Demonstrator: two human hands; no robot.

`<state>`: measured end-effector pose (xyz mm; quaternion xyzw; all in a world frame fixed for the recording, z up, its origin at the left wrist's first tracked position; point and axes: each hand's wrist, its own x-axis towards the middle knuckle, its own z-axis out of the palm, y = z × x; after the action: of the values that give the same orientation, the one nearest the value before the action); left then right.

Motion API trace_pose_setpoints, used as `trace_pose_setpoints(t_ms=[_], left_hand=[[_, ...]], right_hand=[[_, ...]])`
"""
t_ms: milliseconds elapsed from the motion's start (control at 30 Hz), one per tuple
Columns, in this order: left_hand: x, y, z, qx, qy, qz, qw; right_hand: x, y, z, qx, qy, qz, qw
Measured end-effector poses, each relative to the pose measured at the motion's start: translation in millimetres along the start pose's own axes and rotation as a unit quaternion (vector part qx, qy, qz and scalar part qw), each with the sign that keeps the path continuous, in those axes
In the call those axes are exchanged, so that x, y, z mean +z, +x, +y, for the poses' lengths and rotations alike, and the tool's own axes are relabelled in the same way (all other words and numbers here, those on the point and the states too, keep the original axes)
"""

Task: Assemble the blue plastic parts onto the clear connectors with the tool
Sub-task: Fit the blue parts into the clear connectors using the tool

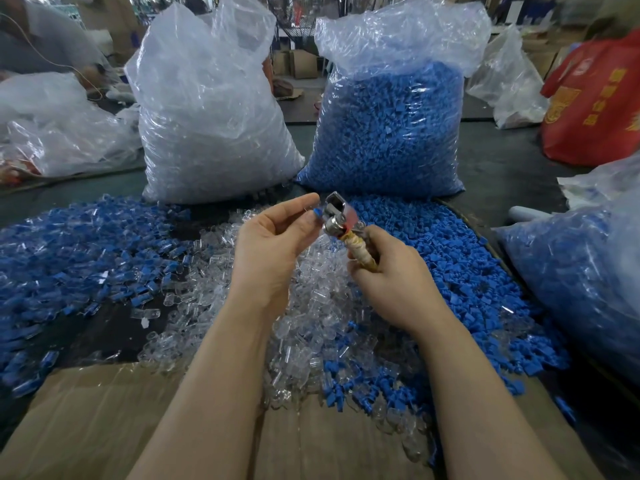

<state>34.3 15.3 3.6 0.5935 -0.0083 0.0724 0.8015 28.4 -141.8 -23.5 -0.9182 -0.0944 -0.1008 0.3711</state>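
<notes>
While the left hand (273,237) pinches a blue part (317,213) at its fingertips, the right hand (388,271) clenches the tool (341,220), whose metal head sits just right of the part (nearly touching), handle slanting down-right, over the surface's (114,327) clear connectors (311,306).

A single head-worn wide-angle view looks forward and down from close above the left hand (273,244) and right hand (391,275), with both forearms entering from the bottom edge.
</notes>
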Motion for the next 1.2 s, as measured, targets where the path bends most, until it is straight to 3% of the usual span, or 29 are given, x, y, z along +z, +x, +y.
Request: trace_pose_setpoints(t_ms=[133, 233, 433, 533, 733, 900, 1033, 1100, 1200], left_hand=[[-7.7, 3.3, 2.3, -0.043, -0.032, 0.055, 0.997], [-24.8, 10.2, 6.8, -0.085, -0.152, 0.124, 0.977], [-72.9, 18.8, 14.0, -0.105, -0.388, 0.277, 0.873], [-92.2, 18.5, 15.4, -0.090, -0.447, 0.331, 0.826], [-102.6, 18.4, 15.9, -0.052, -0.442, 0.328, 0.833], [-91.9, 20.8, 13.5, -0.093, -0.321, 0.265, 0.904], [-75.6, 19.9, 11.5, -0.100, -0.029, 0.169, 0.980], [-64.4, 16.1, 9.0, -0.080, 0.147, 0.092, 0.982], [-46.4, 8.7, 0.9, -0.056, 0.342, -0.014, 0.938]], right_hand=[[-1.3, 2.6, 7.0, 0.018, -0.031, 0.045, 0.998], [-3.9, 5.4, 13.1, 0.049, -0.123, 0.063, 0.989], [-3.2, 2.8, 18.2, 0.124, -0.258, 0.078, 0.955], [-2.9, 2.6, 18.9, 0.172, -0.288, 0.065, 0.940], [-3.3, 1.1, 18.6, 0.223, -0.298, 0.049, 0.927], [-5.1, 1.6, 18.8, 0.239, -0.287, 0.018, 0.928], [-5.6, 2.1, 18.7, 0.238, -0.290, 0.024, 0.927], [-5.0, 2.1, 19.0, 0.231, -0.287, 0.030, 0.929], [-4.8, 2.0, 19.4, 0.222, -0.285, 0.042, 0.932]])
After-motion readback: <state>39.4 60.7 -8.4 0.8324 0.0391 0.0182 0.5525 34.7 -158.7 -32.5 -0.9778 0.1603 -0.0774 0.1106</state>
